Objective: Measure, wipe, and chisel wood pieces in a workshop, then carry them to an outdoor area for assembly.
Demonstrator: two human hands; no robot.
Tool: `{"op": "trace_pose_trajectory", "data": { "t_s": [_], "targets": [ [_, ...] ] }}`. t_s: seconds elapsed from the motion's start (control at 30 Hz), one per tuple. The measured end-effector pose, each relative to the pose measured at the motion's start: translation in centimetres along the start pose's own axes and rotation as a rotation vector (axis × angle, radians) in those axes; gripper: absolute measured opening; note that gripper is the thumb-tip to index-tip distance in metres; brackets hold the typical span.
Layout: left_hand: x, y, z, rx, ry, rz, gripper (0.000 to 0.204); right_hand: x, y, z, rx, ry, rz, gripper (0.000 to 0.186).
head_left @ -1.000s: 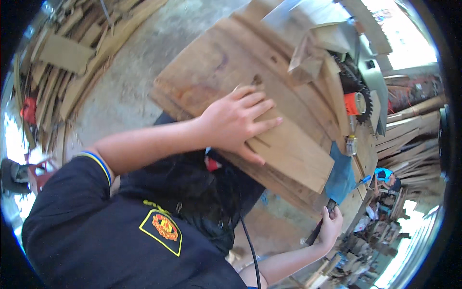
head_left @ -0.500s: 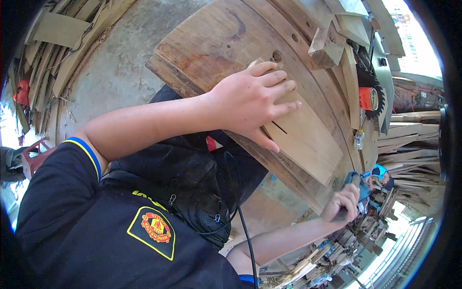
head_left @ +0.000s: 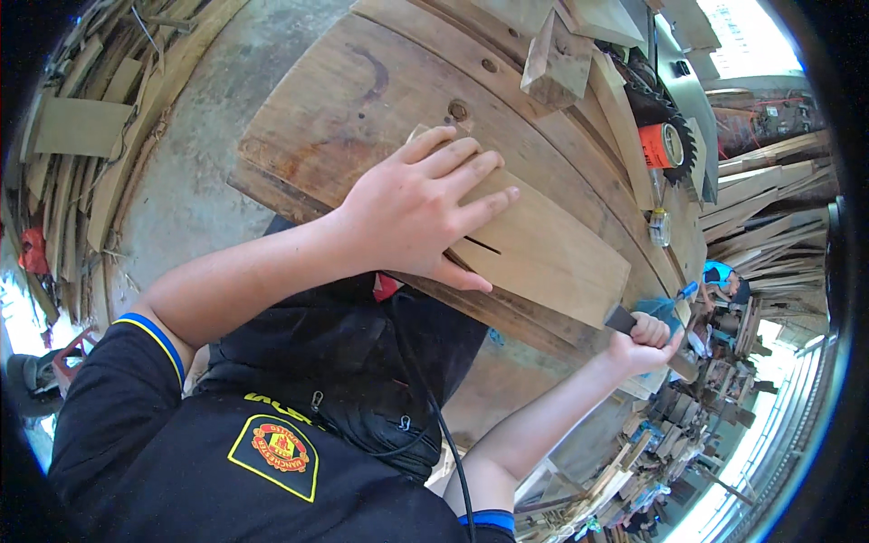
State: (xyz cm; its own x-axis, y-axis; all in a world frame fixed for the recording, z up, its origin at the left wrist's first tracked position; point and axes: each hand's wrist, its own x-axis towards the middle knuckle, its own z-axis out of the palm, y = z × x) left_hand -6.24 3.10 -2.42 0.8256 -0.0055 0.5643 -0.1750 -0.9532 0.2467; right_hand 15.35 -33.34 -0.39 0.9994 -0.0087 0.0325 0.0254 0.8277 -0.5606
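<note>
A pale wooden board [head_left: 561, 244] with a dark narrow slot lies on the worn wooden workbench [head_left: 308, 109]. My left hand [head_left: 421, 204] rests on its near-left part, palm down, fingers spread and thumb along the lower edge. At the board's right end, my right hand [head_left: 647, 339] is closed around a tool with a dark flat end [head_left: 620, 319] and a brown wooden end that shows below the fist. The dark end is at the board's end edge; whether it touches cannot be told. Its exact kind is partly hidden by my fingers.
Beyond the board stand an orange can [head_left: 659, 147], a toothed circular saw blade [head_left: 694, 154] and a squared wood block [head_left: 557, 63]. A small clear item [head_left: 660, 226] lies near the bench edge. Stacked planks [head_left: 100, 172] are at left. Another person [head_left: 724, 281] is at far right.
The view has shifted, so the bench and board sit further left. My right hand has turned, bringing the tool's dark end to the board's end. My left hand stays on the board.
</note>
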Motion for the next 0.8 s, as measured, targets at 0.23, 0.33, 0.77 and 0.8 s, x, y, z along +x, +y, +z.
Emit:
{"op": "trace_pose_trajectory", "data": {
  "t_s": [0.23,0.33,0.77,0.8],
  "targets": [
    [0.2,0.0,-0.1,0.015,-0.026,0.021,0.083,-0.9,1.1,1.4,-0.264,0.162,0.042,0.054],
    [0.2,-0.1,-0.2,0.028,-0.026,0.017,0.083,-2.0,2.0,3.1,-0.411,0.175,-0.037,0.054],
    [0.4,-0.2,-0.1,-0.001,0.0,0.041,0.085,-5.8,5.8,7.7,-0.505,0.167,-0.088,0.054],
    [0.4,-0.3,-0.1,0.008,0.009,0.044,0.085,-5.9,5.9,8.5,-0.559,0.242,-0.185,0.052]
  ]
}}
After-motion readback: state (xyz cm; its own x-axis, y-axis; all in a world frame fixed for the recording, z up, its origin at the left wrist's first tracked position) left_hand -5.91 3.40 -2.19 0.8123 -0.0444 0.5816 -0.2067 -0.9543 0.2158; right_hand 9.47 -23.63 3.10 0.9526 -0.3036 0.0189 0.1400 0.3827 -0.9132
